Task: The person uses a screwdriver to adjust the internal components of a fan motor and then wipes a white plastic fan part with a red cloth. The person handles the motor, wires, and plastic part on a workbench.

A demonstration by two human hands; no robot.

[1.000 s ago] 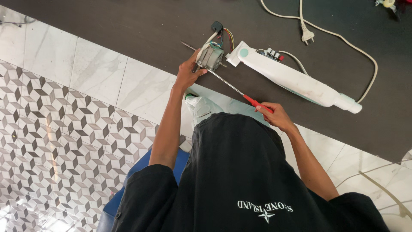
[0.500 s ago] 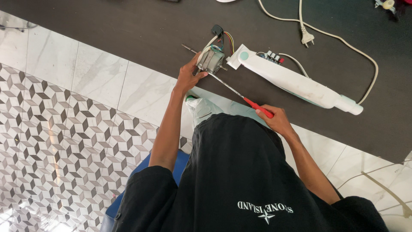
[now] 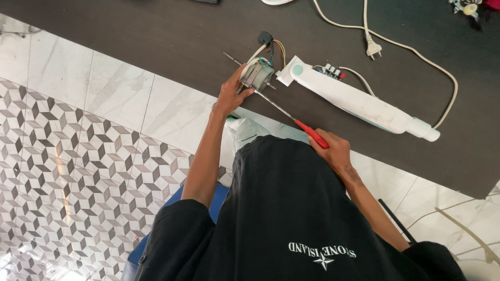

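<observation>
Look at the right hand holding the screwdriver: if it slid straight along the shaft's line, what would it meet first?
Likely the small motor, which the left hand steadies; the right hand points the screwdriver at it.

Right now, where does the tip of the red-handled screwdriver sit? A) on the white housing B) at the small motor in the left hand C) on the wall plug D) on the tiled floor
B: the right hand aims the red-handled screwdriver at the small motor, gripped by the left hand.
</observation>
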